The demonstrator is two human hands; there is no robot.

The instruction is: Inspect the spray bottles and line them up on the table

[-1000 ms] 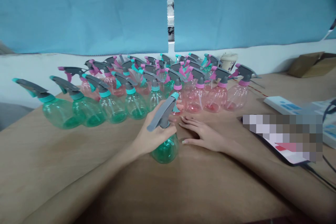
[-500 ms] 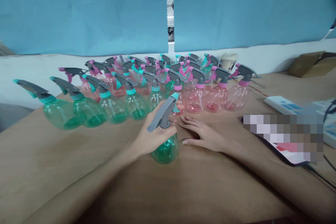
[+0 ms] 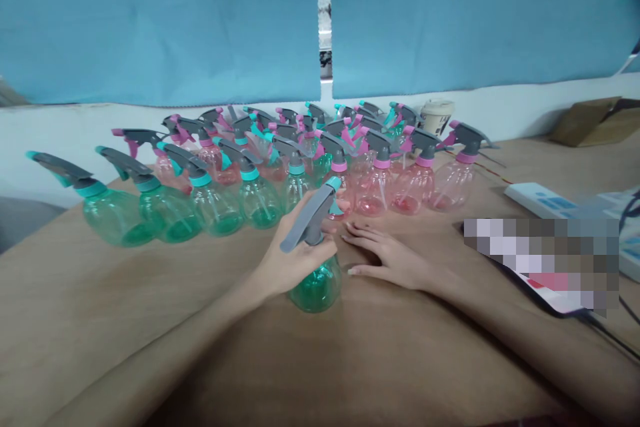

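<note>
Wrapped round the neck of a green spray bottle (image 3: 316, 290) is my left hand (image 3: 289, 257). The bottle stands upright on the wooden table (image 3: 310, 360), its grey trigger head with a teal nozzle pointing away from me to the right. Part of its neck is hidden by my fingers. To the right of the bottle, my right hand (image 3: 387, 257) lies palm down on the table with fingers stretched out, holding nothing. Just beyond my hands are a green spray bottle (image 3: 260, 203) and a pink spray bottle (image 3: 373, 193), in the front row of several.
More pink and green spray bottles crowd the back of the table. A phone (image 3: 540, 267) with a blurred-out screen lies at the right by a white power strip (image 3: 537, 200) and cables. Behind are a paper cup (image 3: 436, 117) and a cardboard box (image 3: 593, 123).
</note>
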